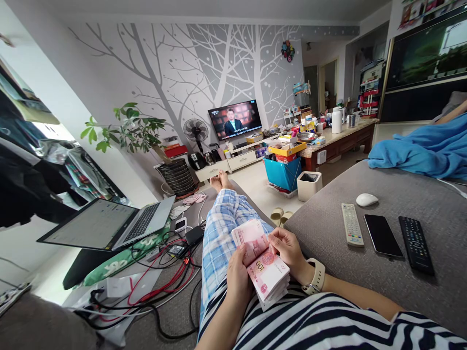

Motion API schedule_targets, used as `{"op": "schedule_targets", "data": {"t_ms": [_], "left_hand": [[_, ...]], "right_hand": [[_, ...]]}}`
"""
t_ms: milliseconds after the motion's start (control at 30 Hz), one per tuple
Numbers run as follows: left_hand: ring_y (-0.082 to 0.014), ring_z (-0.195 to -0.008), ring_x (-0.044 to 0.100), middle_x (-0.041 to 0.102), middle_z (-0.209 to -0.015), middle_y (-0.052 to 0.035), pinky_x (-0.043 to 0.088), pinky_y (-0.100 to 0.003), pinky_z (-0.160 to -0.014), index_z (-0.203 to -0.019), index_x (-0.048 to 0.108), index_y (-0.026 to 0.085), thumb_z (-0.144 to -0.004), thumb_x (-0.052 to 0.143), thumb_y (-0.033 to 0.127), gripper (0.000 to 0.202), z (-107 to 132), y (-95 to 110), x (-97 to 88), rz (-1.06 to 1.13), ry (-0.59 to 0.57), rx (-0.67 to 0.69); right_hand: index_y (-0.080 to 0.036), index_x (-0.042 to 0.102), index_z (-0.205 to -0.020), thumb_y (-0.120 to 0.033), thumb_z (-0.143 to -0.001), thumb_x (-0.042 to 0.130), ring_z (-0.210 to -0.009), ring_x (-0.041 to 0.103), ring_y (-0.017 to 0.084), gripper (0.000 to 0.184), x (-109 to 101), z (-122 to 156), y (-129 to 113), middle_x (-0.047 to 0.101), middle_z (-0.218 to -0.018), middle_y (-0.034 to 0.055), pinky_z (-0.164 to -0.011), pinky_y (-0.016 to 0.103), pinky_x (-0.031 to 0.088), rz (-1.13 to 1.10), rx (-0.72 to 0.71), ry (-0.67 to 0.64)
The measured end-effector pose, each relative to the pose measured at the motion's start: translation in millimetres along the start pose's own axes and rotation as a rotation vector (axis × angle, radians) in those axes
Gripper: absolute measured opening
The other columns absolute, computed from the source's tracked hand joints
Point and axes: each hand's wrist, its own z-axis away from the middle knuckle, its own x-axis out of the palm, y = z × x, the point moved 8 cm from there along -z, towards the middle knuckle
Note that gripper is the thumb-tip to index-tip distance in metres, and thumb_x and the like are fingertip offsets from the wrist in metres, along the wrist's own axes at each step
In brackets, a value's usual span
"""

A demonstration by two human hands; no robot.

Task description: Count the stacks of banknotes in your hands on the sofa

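A thick stack of pink 100 banknotes [268, 274] is bent over above my lap, its far part fanned upright and its near part folded toward me. My left hand [239, 274] wraps round the left side of the stack, thumb on the fold. At the upper right edge of the notes, my right hand [286, 248] pinches with thumb and forefinger; a note's edge is between them. A pale watch [314, 277] is on the right wrist. Under the notes lie blue plaid trousers [222, 228] and a striped shirt [292, 325].
On the sofa at right are a white remote [352, 224], a phone [383, 235], a black remote [416, 245] and a mouse [367, 200]. To the left stand an open laptop [146, 221] and tangled cables [171, 287]. Another person's arm and a blue blanket [419, 146] show at far right.
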Motion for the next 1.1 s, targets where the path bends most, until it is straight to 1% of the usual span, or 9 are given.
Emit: {"op": "schedule_targets", "data": {"t_ms": [133,233,333,467,633,767,900,967,1100], "left_hand": [[-0.0182,-0.064,0.063,0.07,-0.071,-0.0037,0.052,-0.032,-0.065,-0.071,0.068,0.013,-0.063,0.076,0.04,0.03,6,3,3.4,0.003,-0.01,-0.017],[-0.0178,-0.06,0.062,0.068,-0.065,-0.0024,0.051,-0.031,-0.061,-0.066,0.066,0.015,-0.061,0.077,0.038,0.027,10,4,8.6,0.034,-0.041,-0.044],[-0.0194,-0.062,0.065,0.07,-0.069,-0.0033,0.053,-0.033,-0.064,-0.07,0.067,0.016,-0.062,0.077,0.035,0.022,12,0,13.1,0.076,-0.081,-0.09],[-0.0246,-0.07,0.069,0.074,-0.083,-0.0076,0.056,-0.038,-0.068,-0.088,0.07,0.018,-0.065,0.075,0.031,0.027,13,-5,19.4,0.111,-0.152,-0.144],[-0.0239,-0.068,0.07,0.075,-0.084,-0.0097,0.057,-0.037,-0.065,-0.095,0.069,0.016,-0.065,0.076,0.027,0.033,14,-5,22.2,0.129,-0.196,-0.142],[-0.0261,-0.07,0.071,0.074,-0.081,-0.0105,0.057,-0.038,-0.065,-0.096,0.068,0.014,-0.064,0.077,0.026,0.035,13,-7,21.1,0.108,-0.2,-0.143],[-0.0301,-0.077,0.072,0.074,-0.079,-0.0102,0.058,-0.04,-0.065,-0.092,0.07,0.017,-0.063,0.078,0.028,0.032,13,-8,20.5,0.11,-0.191,-0.152],[-0.0289,-0.075,0.072,0.074,-0.08,-0.0097,0.058,-0.04,-0.065,-0.091,0.07,0.017,-0.063,0.078,0.028,0.032,14,-7,21.0,0.109,-0.189,-0.15],[-0.022,-0.067,0.069,0.074,-0.078,-0.0075,0.056,-0.035,-0.067,-0.086,0.07,0.014,-0.064,0.077,0.031,0.029,12,-4,17.8,0.105,-0.153,-0.119]], "right_hand": [[-0.02,0.052,-0.065,-0.05,-0.079,0.069,-0.053,0.043,0.012,0.037,-5,-1,2,0.049,-0.056,-0.0038,-0.052,0.025,0.035,0.03,-0.004,0.06],[-0.02,0.053,-0.067,-0.048,-0.079,0.069,-0.058,0.045,0.013,0.035,-8,-2,4,0.05,-0.06,-0.0031,-0.055,0.025,0.037,0.052,-0.02,0.088],[-0.02,0.053,-0.069,-0.048,-0.08,0.067,-0.059,0.046,0.013,0.033,-9,-3,6,0.05,-0.061,-0.0029,-0.056,0.025,0.037,0.075,-0.026,0.091],[-0.02,0.053,-0.067,-0.05,-0.08,0.066,-0.059,0.045,0.014,0.035,-10,-4,9,0.049,-0.061,-0.0025,-0.056,0.026,0.036,0.098,-0.025,0.087],[-0.02,0.051,-0.064,-0.048,-0.081,0.065,-0.058,0.04,0.012,0.036,-10,-4,10,0.045,-0.06,-0.0036,-0.053,0.025,0.034,0.1,-0.018,0.074],[-0.02,0.047,-0.062,-0.048,-0.082,0.063,-0.056,0.036,0.011,0.039,-9,-3,9,0.04,-0.059,-0.0046,-0.052,0.024,0.031,0.087,-0.01,0.063],[-0.02,0.045,-0.059,-0.049,-0.081,0.063,-0.056,0.035,0.011,0.04,-9,-3,8,0.04,-0.057,-0.0047,-0.052,0.024,0.031,0.09,-0.019,0.069],[-0.02,0.046,-0.059,-0.049,-0.081,0.063,-0.056,0.035,0.011,0.041,-9,-3,8,0.039,-0.057,-0.0047,-0.052,0.024,0.03,0.093,-0.022,0.071],[-0.02,0.044,-0.059,-0.05,-0.082,0.062,-0.056,0.034,0.012,0.042,-7,-3,9,0.038,-0.057,-0.0047,-0.052,0.025,0.029,0.087,-0.014,0.057]]}}
